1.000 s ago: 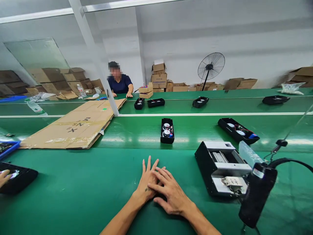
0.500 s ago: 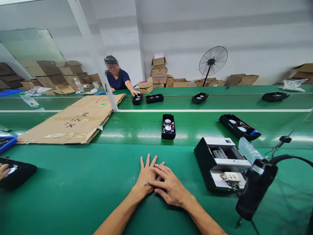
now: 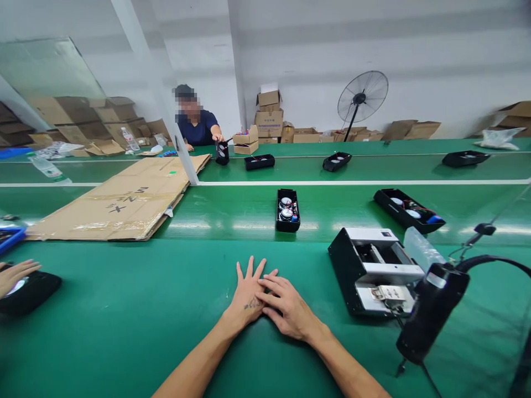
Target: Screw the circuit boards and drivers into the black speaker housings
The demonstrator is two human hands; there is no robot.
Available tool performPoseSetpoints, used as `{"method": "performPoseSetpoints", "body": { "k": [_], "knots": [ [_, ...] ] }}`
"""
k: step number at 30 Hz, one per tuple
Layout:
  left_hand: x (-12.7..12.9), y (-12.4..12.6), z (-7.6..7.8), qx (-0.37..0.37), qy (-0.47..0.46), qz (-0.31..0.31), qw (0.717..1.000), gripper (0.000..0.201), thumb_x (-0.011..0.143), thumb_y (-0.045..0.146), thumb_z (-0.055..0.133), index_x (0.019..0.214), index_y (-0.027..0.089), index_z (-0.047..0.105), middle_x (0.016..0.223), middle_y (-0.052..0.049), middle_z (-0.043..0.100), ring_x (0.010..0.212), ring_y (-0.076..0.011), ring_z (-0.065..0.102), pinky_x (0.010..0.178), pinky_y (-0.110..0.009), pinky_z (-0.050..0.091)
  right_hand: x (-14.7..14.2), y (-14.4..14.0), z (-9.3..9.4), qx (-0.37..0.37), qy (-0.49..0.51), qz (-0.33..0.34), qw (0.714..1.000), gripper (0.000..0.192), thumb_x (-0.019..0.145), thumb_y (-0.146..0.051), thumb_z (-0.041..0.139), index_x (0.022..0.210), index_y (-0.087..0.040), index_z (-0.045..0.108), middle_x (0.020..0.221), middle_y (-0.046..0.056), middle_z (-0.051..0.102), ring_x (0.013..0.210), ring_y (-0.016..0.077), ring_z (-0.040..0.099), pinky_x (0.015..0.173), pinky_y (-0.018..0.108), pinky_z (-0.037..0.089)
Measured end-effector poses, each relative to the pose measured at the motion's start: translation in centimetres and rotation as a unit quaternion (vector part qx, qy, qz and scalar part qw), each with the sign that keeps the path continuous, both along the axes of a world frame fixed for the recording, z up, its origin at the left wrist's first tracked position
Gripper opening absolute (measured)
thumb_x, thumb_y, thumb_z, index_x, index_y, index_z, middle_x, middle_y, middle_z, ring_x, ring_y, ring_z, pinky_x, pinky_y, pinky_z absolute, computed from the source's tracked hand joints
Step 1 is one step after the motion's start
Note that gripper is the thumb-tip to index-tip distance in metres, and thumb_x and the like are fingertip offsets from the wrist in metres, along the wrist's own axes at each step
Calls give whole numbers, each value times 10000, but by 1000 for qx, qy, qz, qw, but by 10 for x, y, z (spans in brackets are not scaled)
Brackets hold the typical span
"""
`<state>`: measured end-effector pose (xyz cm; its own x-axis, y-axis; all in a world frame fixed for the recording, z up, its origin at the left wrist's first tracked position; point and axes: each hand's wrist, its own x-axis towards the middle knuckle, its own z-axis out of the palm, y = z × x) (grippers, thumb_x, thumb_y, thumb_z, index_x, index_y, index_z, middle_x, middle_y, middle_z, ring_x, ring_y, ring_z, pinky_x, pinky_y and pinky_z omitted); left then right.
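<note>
My left hand (image 3: 248,293) lies flat on the green work surface (image 3: 145,326), fingers spread, holding nothing. Partly over it rests my right hand (image 3: 286,307), its fingers apart and touching the back of the left hand near the thumb side. Beyond them, on the green belt, sits a black speaker housing (image 3: 287,211) with two round speakers and wires inside. Right of my hands stands a black and silver machine (image 3: 373,271). A black electric screwdriver (image 3: 433,312) hangs in front of that machine.
Another open housing (image 3: 409,211) lies at the right on the belt. Flattened cardboard (image 3: 112,207) covers the left part. A co-worker's hand (image 3: 16,273) rests over a black housing (image 3: 37,293) at far left. Across the belt, a person (image 3: 203,127) handles another housing (image 3: 222,152).
My hands stay together, with the right hand shifted slightly off the left. The person across has tipped a housing upright. At far left, the co-worker's hand has moved up over the housing.
</note>
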<state>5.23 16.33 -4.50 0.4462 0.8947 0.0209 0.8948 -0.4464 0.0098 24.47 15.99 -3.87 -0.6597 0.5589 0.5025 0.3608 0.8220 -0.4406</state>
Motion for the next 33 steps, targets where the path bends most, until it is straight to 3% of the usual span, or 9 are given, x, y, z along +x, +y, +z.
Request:
{"method": "performPoseSetpoints", "body": {
  "k": [4,10,18,27,33],
  "knots": [
    [0,0,4,-17,10,4,1000,760,1027,377,646,1716,394,326,1821,-155,261,1649,-568,184,1188,-928,197,0,0,1,-9,-12,-3,1000,567,928,-167,752,1485,-150,647,1511,185,707,1421,388,635,1161,624,572],
    [3,-1,11,-30,15,5,999,771,1043,377,634,1727,408,279,1822,-163,251,1650,-570,175,1179,-932,203,1,1,0,3,19,1,1000,367,938,-182,770,1298,-249,792,1456,144,744,1377,367,663,1122,593,592],
    [4,-2,17,-38,16,3,999,714,1072,427,604,1718,415,301,1818,-167,262,1646,-576,183,1172,-933,217,2,1,0,-21,44,15,999,348,902,-183,796,1222,-314,843,1450,119,746,1347,368,677,1082,598,607],
    [3,0,5,-28,20,4,999,719,1077,405,584,1723,422,271,1831,-150,231,1657,-568,138,1176,-937,186,3,1,5,-73,33,26,996,366,889,-155,807,1236,-265,837,1462,140,740,1391,373,657,1144,591,581],
    [1,0,0,-41,4,6,999,771,1064,523,591,1735,406,230,1833,-171,210,1655,-586,114,1164,-964,126,1,-3,14,-124,18,22,992,406,821,-101,826,1201,-242,811,1477,145,726,1428,376,625,1201,596,529]
  ]
}}
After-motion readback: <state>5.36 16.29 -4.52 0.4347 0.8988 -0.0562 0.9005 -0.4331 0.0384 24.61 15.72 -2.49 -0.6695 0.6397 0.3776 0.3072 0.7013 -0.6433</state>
